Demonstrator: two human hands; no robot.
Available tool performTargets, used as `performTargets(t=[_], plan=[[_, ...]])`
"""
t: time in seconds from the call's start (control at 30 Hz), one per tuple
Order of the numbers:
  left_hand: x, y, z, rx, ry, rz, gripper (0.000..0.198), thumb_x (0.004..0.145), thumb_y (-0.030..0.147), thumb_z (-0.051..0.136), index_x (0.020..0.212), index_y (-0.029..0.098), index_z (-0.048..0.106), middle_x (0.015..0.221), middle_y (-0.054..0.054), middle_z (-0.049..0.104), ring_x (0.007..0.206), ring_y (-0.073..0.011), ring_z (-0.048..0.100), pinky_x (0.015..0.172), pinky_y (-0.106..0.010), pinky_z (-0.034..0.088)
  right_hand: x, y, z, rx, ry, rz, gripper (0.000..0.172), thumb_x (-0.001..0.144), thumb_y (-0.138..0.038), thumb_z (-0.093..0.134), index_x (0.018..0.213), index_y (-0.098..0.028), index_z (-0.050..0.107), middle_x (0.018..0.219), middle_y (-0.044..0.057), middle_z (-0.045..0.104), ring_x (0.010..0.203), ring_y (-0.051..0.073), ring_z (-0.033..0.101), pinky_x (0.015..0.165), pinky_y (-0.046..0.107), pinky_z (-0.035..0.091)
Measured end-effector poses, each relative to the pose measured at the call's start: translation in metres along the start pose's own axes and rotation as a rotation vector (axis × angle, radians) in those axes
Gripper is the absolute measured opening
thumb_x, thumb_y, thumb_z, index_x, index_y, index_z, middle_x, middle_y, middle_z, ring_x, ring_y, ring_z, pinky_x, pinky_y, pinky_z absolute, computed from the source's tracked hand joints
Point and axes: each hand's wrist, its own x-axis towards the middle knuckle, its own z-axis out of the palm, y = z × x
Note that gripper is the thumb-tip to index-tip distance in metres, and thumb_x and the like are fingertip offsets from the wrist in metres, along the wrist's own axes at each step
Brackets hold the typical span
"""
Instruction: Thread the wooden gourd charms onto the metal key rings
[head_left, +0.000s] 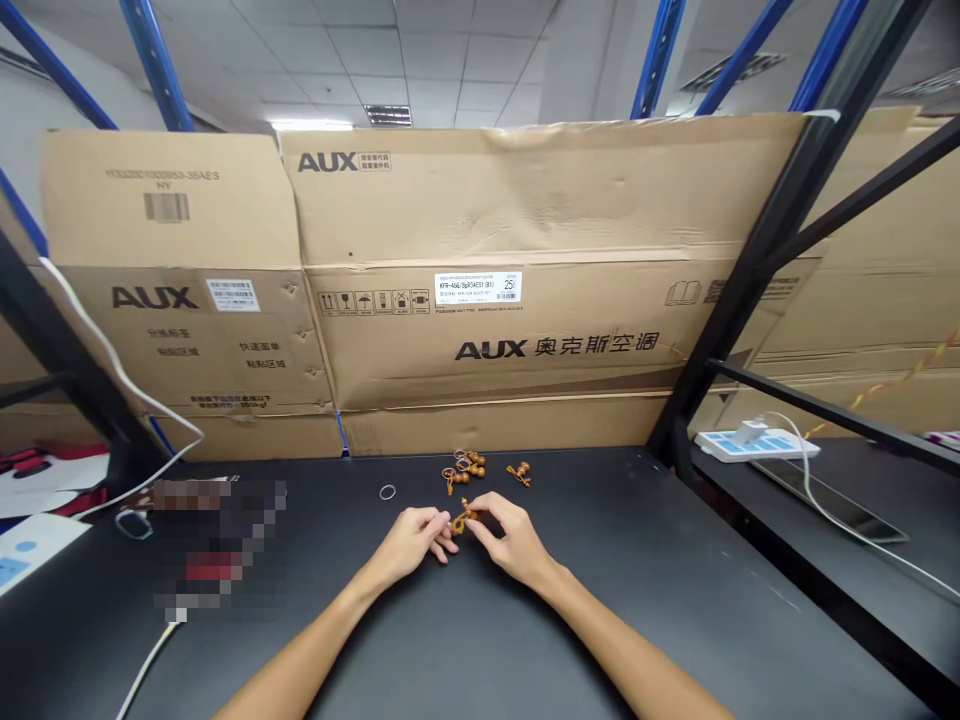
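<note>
Beads of polished wood (460,520), knotted on orange cord, sit pinched between left hand (409,545) and right hand (510,540) over the matte black bench (600,600), near a thin metal ring (387,491).

left hand (409,547): pinching, reaching rightward | right hand (516,540): pinching, reaching leftward

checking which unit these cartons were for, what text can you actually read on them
"AUX" on the left cardboard panel
"AUX 奥克斯空调" on the main cardboard panel
"KFR-46G/BpR3AES1 (B1)" and "25" on the white label
The labels' small print is too blurred to read.
</note>
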Motion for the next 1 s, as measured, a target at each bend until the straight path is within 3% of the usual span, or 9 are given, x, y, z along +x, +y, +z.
performTargets(t=[0.23, 0.47, 0.7, 0.83, 1.0], plan=[[0.000, -0.003, -0.004, -0.097, -0.032, -0.036, 0.052, 0.076, 0.062, 0.060, 0.079, 0.010, 0.064, 0.084, -0.013, 0.073, 0.085, -0.0272, 0.070, 0.080, -0.041, 0.055, -0.001, 0.003, 0.002, -0.038, -0.008, 0.019, 0.008, 0.089, -0.025, 0.053, 0.095, -0.021, 0.057, 0.087, 0.004, 0.062, 0.078, 0.017, 0.060, 0.074, 0.030, 0.050], [-0.002, 0.001, -0.008, -0.160, -0.085, -0.048, 0.041, 0.070, 0.047, 0.074, 0.090, 0.011, 0.070, 0.097, -0.012, 0.073, 0.101, -0.0269, 0.066, 0.097, -0.040, 0.047, -0.002, 0.012, 0.004, -0.111, -0.023, 0.096, 0.006, 0.087, -0.026, 0.054, 0.091, -0.021, 0.055, 0.086, 0.003, 0.060, 0.077, 0.017, 0.059, 0.073, 0.030, 0.049], [-0.005, 0.003, -0.003, -0.123, -0.070, -0.027, 0.038, 0.070, 0.044, 0.074, 0.091, 0.013, 0.071, 0.099, -0.011, 0.073, 0.101, -0.0262, 0.066, 0.094, -0.037, 0.049, -0.003, 0.010, 0.003, -0.358, -0.157, 0.072, 0.024, 0.082, -0.018, 0.054, 0.106, -0.022, 0.059, 0.087, 0.004, 0.062, 0.082, 0.019, 0.055, 0.075, 0.031, 0.043], [-0.006, 0.001, 0.002, -0.015, -0.030, 0.020, 0.037, 0.077, 0.047, 0.067, 0.087, 0.012, 0.071, 0.091, -0.011, 0.074, 0.091, -0.0257, 0.069, 0.088, -0.037, 0.052, -0.003, 0.006, 0.001, -0.482, -0.229, 0.062, 0.022, 0.080, -0.019, 0.056, 0.100, -0.024, 0.064, 0.089, 0.003, 0.060, 0.086, 0.020, 0.052, 0.074, 0.032, 0.039], [-0.005, -0.004, 0.000, 0.047, -0.066, 0.041, 0.032, 0.074, 0.037, 0.071, 0.096, 0.014, 0.069, 0.103, -0.010, 0.072, 0.100, -0.0245, 0.066, 0.093, -0.034, 0.049, -0.002, 0.006, 0.000, -0.464, -0.250, 0.050, 0.012, 0.085, -0.024, 0.056, 0.095, -0.023, 0.064, 0.093, 0.004, 0.057, 0.088, 0.019, 0.050, 0.075, 0.031, 0.038]])
